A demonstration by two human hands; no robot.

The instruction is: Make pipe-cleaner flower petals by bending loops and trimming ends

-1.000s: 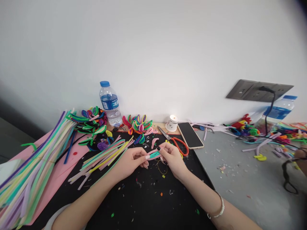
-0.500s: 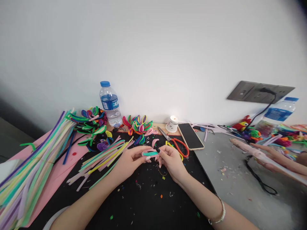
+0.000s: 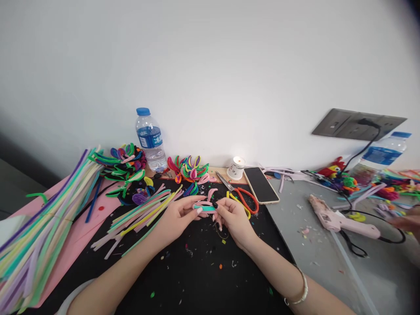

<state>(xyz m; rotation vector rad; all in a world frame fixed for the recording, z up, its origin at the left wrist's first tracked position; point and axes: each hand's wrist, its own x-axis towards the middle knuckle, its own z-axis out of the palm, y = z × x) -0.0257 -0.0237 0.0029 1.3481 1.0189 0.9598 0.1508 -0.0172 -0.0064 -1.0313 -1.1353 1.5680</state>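
Observation:
Between my two hands, above the black mat (image 3: 197, 271), is a small loop of pink and teal pipe cleaners (image 3: 204, 208). My left hand (image 3: 179, 218) pinches its left end with thumb and fingers. At the other end, my right hand (image 3: 234, 218) grips it in a pinch; the fingers partly hide that end. Just behind lies a curled pink pipe cleaner piece (image 3: 211, 193). Orange-handled scissors (image 3: 241, 194) rest beyond my right hand. Cut pipe cleaners (image 3: 141, 218) lie in a loose pile left of my left hand.
A water bottle (image 3: 151, 140), bent pipe cleaner bunches (image 3: 190, 169), a paper cup (image 3: 235, 168) and a phone (image 3: 261, 185) line the wall. Long pipe cleaners (image 3: 49, 236) lie at left. On the grey table at right sits a pink glue gun (image 3: 341, 221); a co-worker's hand (image 3: 410, 225) is beyond it.
The co-worker's hand has let go of the glue gun, which now lies on the grey table, and has drawn back right. My hands stay nearly in place, with the loop slightly turned.

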